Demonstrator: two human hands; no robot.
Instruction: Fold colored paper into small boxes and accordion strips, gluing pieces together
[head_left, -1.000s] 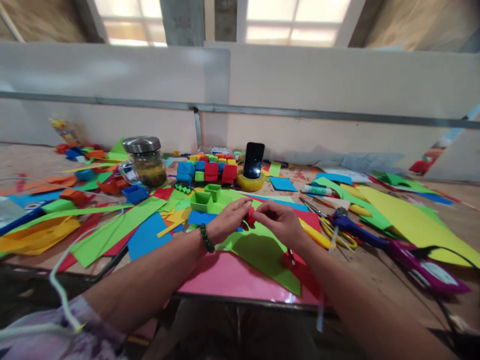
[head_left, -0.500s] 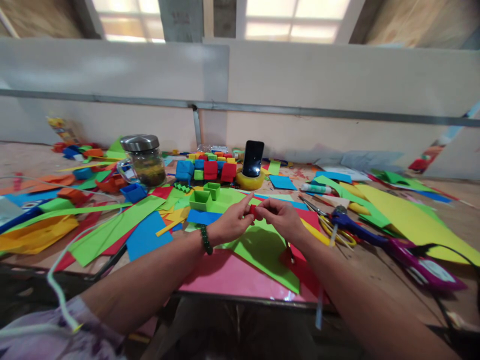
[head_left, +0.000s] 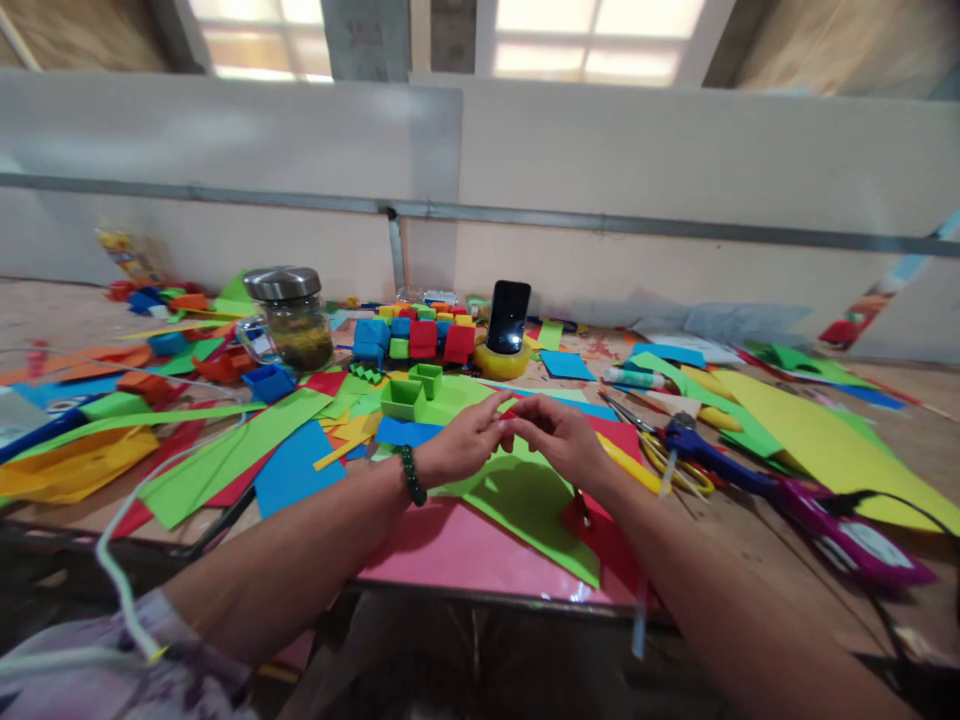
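Observation:
My left hand (head_left: 471,437), with a green bead bracelet (head_left: 411,476) at the wrist, meets my right hand (head_left: 553,432) above a light green paper sheet (head_left: 525,505). Both hands are closed, fingertips pressed together around a small red folded paper piece. My fingers now hide nearly all of that piece. Just left of my left hand stand two open green paper boxes, a larger one (head_left: 403,398) and a smaller one (head_left: 427,378). A blue paper strip (head_left: 406,432) lies in front of them.
Behind are a phone (head_left: 508,316) on a yellow tape roll (head_left: 501,362), several coloured paper cubes (head_left: 422,340) and a lidded glass mug (head_left: 296,330). Scissors (head_left: 626,410), a glue gun with a purple handle (head_left: 847,530) and a yellow sheet (head_left: 832,440) lie right. A white cable (head_left: 112,565) crosses the left side.
The red piece, visible between my fingertips before, is now almost wholly covered. My right fingers have moved slightly over it, and my left index finger has bent down from pointing up.

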